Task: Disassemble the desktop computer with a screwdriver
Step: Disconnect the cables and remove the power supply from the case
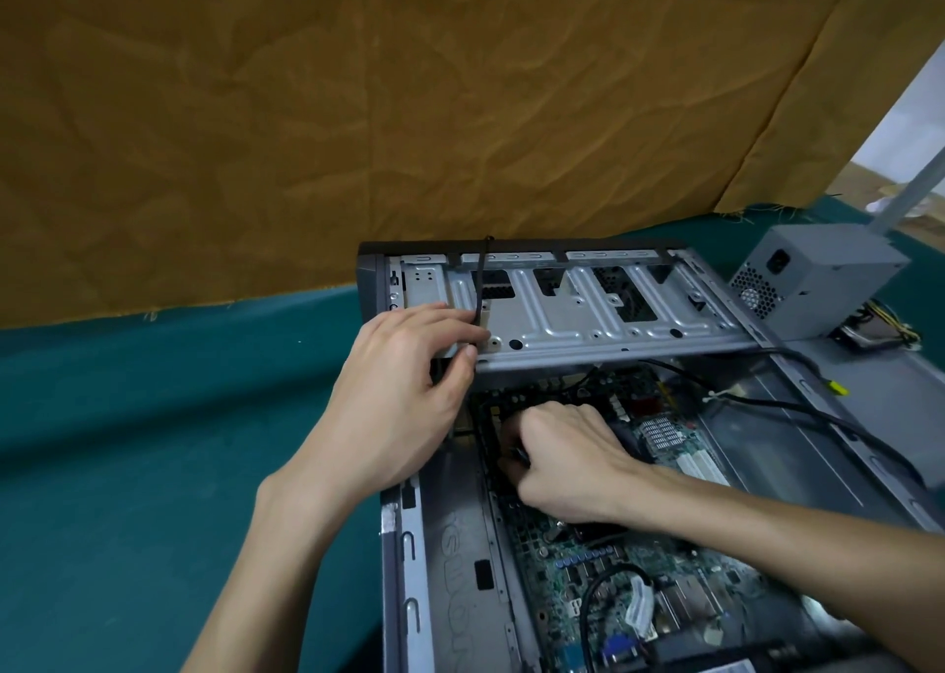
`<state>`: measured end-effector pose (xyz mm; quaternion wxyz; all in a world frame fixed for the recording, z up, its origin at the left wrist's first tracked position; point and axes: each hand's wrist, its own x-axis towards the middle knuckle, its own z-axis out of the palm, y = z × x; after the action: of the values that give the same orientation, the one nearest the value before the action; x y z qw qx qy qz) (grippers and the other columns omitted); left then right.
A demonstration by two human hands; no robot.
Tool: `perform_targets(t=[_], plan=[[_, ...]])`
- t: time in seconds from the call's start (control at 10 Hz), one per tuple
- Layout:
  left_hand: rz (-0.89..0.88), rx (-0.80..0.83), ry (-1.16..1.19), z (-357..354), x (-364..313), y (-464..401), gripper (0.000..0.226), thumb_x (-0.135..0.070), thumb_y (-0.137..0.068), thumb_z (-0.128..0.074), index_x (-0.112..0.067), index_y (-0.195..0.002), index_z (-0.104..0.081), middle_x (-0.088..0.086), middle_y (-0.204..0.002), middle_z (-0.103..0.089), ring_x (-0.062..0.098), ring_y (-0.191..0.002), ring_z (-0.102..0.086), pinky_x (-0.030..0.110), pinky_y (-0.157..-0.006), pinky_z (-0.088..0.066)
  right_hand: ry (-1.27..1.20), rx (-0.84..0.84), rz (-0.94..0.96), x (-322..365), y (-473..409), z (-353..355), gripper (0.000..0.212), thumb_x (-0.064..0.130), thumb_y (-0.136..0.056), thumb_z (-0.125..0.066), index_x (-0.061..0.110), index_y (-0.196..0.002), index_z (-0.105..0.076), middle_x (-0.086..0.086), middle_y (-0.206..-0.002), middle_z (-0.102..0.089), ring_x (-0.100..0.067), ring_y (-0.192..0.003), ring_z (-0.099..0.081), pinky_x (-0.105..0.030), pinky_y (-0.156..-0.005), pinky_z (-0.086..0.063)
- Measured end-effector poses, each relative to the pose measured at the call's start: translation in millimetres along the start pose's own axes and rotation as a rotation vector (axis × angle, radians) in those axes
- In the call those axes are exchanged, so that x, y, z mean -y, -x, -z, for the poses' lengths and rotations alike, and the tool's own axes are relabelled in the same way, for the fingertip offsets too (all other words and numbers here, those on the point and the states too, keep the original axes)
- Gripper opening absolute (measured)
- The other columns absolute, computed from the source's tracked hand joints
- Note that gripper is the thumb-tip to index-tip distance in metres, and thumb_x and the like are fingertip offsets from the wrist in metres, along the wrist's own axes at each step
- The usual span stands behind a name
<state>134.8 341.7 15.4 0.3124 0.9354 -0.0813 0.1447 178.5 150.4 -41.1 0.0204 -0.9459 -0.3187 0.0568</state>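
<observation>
1. The desktop computer (639, 468) lies open on its side, lower right of the frame, on the green table (153, 417).
2. The left hand (404, 391) pinches the lower left corner of the raised metal drive cage (588, 309), fingers curled over its edge.
3. The right hand (562, 463) is curled inside the case, gripping something dark; whether that is the screwdriver, I cannot tell.
4. The case looks stiff, heavy and sharp-edged, so the frame rails are the place to hold it; the motherboard (639, 570) inside is fragile.
5. The case also holds loose black cables (797, 411).
6. A grey power supply (813, 279) sits outside, upper right.
</observation>
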Motion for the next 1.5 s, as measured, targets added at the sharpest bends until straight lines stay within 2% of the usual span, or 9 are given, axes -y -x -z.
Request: perform_targets(t=[0.2, 0.5, 0.7, 0.8, 0.9, 1.2, 1.3, 1.4, 1.5], plan=[[0.005, -0.001, 0.003, 0, -1, 0, 0.029, -0.032, -0.102, -0.05, -0.032, -0.124, -0.07, -0.019, -0.138, -0.058, -0.001, -0.137, -0.04, 0.024, -0.115, -0.023, -0.036, 0.064, -0.012, -2, -4, 4, 0.014, 0.024, -0.074, -0.06, 0.01, -0.073, -0.063, -0.004, -0.067, -0.062, -0.031, -0.068, -0.059, -0.034, -0.06, -0.039], [0.002, -0.002, 0.001, 1, -1, -1, 0.029, -0.032, -0.102, -0.05, -0.032, -0.123, -0.07, -0.019, -0.137, -0.059, 0.0, -0.137, -0.041, 0.025, -0.115, -0.024, -0.012, -0.025, -0.046, 1, 0, 1, 0.012, 0.024, -0.073, -0.061, 0.013, -0.07, -0.059, 0.0, -0.067, -0.059, -0.03, -0.066, -0.053, -0.033, -0.061, -0.033], [-0.002, 0.0, 0.001, 1, 0, 0, 0.029, -0.031, -0.102, -0.05, -0.031, -0.122, -0.071, -0.018, -0.137, -0.06, 0.002, -0.137, -0.042, 0.027, -0.116, -0.025, -0.023, -0.006, -0.035, 3, 2, 7, 0.011, 0.022, -0.073, -0.061, 0.011, -0.07, -0.061, -0.002, -0.065, -0.058, -0.03, -0.065, -0.053, -0.032, -0.063, -0.037], [0.001, -0.003, 0.003, 0, 0, 0, 0.029, -0.031, -0.102, -0.051, -0.031, -0.122, -0.071, -0.017, -0.137, -0.06, 0.002, -0.137, -0.042, 0.03, -0.117, -0.026, -0.065, 0.069, -0.053, 6, 2, 10, 0.011, 0.021, -0.075, -0.061, 0.01, -0.071, -0.061, -0.007, -0.069, -0.063, -0.034, -0.069, -0.06, -0.033, -0.061, -0.048], [-0.005, -0.002, -0.002, 0, 0, -1, 0.029, -0.031, -0.102, -0.05, -0.031, -0.122, -0.071, -0.017, -0.137, -0.06, 0.002, -0.137, -0.042, 0.028, -0.116, -0.025, -0.029, 0.014, -0.07, 8, 1, 12, 0.008, 0.019, -0.074, -0.062, 0.011, -0.072, -0.063, -0.009, -0.073, -0.066, -0.035, -0.074, -0.062, -0.031, -0.065, -0.04], [-0.003, -0.005, -0.002, 0, 1, -1, 0.029, -0.032, -0.102, -0.05, -0.031, -0.123, -0.071, -0.018, -0.137, -0.06, 0.002, -0.136, -0.042, 0.027, -0.115, -0.025, -0.192, 0.115, -0.134, 3, 0, 15, 0.017, 0.026, -0.077, -0.059, 0.009, -0.076, -0.062, -0.006, -0.072, -0.066, -0.035, -0.078, -0.061, -0.029, -0.07, -0.045], [-0.003, -0.003, -0.005, -2, 1, -2, 0.029, -0.033, -0.102, -0.05, -0.032, -0.123, -0.07, -0.019, -0.137, -0.06, 0.001, -0.136, -0.042, 0.029, -0.116, -0.025, -0.186, 0.147, -0.056, 2, 4, 18, 0.021, 0.034, -0.083, -0.062, 0.016, -0.085, -0.073, -0.001, -0.08, -0.072, -0.026, -0.087, -0.064, -0.034, -0.093, -0.044], [-0.007, 0.0, 0.004, -3, 2, -1, 0.029, -0.033, -0.102, -0.05, -0.033, -0.122, -0.071, -0.019, -0.137, -0.06, 0.001, -0.136, -0.043, 0.033, -0.117, -0.028, -0.25, 0.211, 0.053, 2, 14, 27, 0.024, 0.047, -0.088, -0.067, 0.029, -0.098, -0.078, 0.009, -0.095, -0.075, -0.01, -0.095, -0.058, -0.037, -0.104, -0.033], [-0.012, -0.004, 0.004, -1, 2, -2, 0.028, -0.033, -0.102, -0.05, -0.032, -0.121, -0.071, -0.019, -0.136, -0.06, 0.002, -0.136, -0.044, 0.034, -0.117, -0.029, -0.086, 0.224, 0.192, 3, 31, 33, 0.042, 0.061, -0.095, -0.052, 0.026, -0.108, -0.072, 0.005, -0.099, -0.056, -0.012, -0.1, -0.037, -0.031, -0.092, -0.029]])
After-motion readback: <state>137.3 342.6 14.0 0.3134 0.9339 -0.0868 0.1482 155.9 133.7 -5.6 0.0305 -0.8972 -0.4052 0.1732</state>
